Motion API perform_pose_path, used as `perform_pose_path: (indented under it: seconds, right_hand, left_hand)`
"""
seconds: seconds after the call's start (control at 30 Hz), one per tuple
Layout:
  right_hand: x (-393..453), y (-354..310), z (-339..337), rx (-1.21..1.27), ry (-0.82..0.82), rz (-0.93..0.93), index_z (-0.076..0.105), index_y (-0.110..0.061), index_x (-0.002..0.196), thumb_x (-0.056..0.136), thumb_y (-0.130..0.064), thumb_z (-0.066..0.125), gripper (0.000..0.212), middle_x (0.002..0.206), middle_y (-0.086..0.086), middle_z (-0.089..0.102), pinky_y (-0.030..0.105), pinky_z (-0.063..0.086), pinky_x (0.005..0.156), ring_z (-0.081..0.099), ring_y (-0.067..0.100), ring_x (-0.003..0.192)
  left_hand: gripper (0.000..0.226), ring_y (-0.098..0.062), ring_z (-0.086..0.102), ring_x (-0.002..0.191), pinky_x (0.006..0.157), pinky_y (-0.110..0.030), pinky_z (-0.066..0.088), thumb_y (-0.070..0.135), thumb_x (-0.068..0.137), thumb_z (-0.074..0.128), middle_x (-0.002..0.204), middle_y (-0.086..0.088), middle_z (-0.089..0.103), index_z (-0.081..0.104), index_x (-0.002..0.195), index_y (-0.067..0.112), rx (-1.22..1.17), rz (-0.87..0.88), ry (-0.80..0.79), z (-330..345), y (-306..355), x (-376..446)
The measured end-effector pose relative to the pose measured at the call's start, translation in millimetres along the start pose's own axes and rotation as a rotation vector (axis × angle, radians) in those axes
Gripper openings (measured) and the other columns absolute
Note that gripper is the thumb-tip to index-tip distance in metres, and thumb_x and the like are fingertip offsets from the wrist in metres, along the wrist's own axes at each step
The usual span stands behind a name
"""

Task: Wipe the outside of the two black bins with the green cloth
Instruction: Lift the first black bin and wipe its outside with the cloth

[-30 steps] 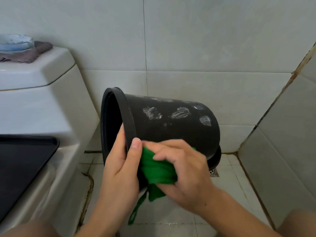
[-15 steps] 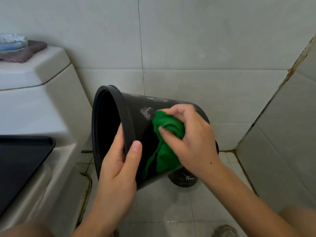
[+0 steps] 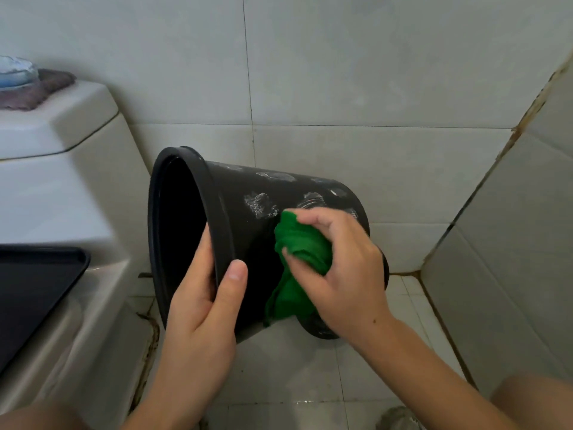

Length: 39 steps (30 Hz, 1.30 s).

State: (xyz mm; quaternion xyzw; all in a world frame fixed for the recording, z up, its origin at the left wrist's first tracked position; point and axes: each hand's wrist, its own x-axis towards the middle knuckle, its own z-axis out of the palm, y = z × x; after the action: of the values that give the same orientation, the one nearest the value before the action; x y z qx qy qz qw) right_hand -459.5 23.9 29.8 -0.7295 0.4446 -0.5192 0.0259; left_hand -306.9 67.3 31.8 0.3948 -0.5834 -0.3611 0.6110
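Observation:
A black bin is held tipped on its side above the tiled floor, its mouth facing left. White smudges mark its upper wall. My left hand grips the rim, thumb outside and fingers inside. My right hand holds the bunched green cloth against the bin's side wall, with a tail of cloth hanging down. A second black bin stands on the floor behind, mostly hidden by the first bin and my right hand.
A white toilet tank stands at the left, with a cloth and a blue dish on its lid. A black tray lies at the lower left. Tiled walls close in behind and at the right.
My right hand carried the green cloth from the bin's lower edge up onto its side wall, then slid it rightward toward the base. The bin tilted a little further.

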Motion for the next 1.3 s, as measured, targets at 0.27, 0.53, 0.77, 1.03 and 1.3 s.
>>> perform_pose_path:
  seconds: [0.27,0.53,0.77,1.03,1.3]
  right_hand:
    - [-10,2,1,-0.073,0.125,-0.047,0.063,-0.003,0.118,0.079,-0.049,0.071,0.060,0.114,0.009,0.060,0.034,0.048,0.090,0.057,0.024,0.105]
    - [3,36,-21,-0.003,0.290,0.255,0.062,-0.015,0.111,0.073,-0.041,0.064,0.045,0.095,-0.010,0.057,0.008,0.041,0.082,0.055,0.004,0.087]
    - [34,62,-57,0.369,0.369,0.684,0.062,-0.023,0.080,0.067,-0.029,0.066,0.015,0.072,-0.008,0.062,0.029,0.051,0.070,0.061,0.006,0.068]
    - [34,68,-71,0.647,0.207,0.788,0.060,-0.009,0.077,0.090,-0.003,0.053,0.015,0.058,-0.003,0.061,0.025,0.051,0.048,0.061,0.011,0.052]
    - [24,63,-66,0.602,0.161,0.780,0.058,-0.012,0.075,0.087,-0.004,0.059,0.015,0.055,-0.005,0.060,0.026,0.051,0.051,0.060,0.011,0.053]
  left_hand:
    - [0.044,-0.020,0.054,0.128,0.108,-0.048,0.042,0.031,0.093,0.047,0.134,0.002,0.061,0.053,0.136,0.030,-0.126,0.002,0.039,-4,8,1]
    - [0.041,-0.011,0.058,0.123,0.103,-0.031,0.045,0.023,0.095,0.040,0.127,0.008,0.066,0.058,0.130,0.029,-0.118,-0.013,0.127,-18,18,3]
    - [0.042,-0.018,0.056,0.126,0.104,-0.042,0.044,0.019,0.096,0.038,0.129,0.005,0.065,0.064,0.123,0.039,-0.168,0.018,0.083,-28,27,7]
    - [0.038,-0.017,0.055,0.127,0.105,-0.038,0.043,0.022,0.093,0.048,0.131,0.004,0.064,0.066,0.121,0.040,-0.227,-0.038,0.056,-33,28,11]
    - [0.044,-0.024,0.067,0.105,0.088,-0.033,0.054,0.000,0.073,0.054,0.110,-0.005,0.072,0.062,0.112,0.019,-0.176,-0.115,0.008,-50,33,21]
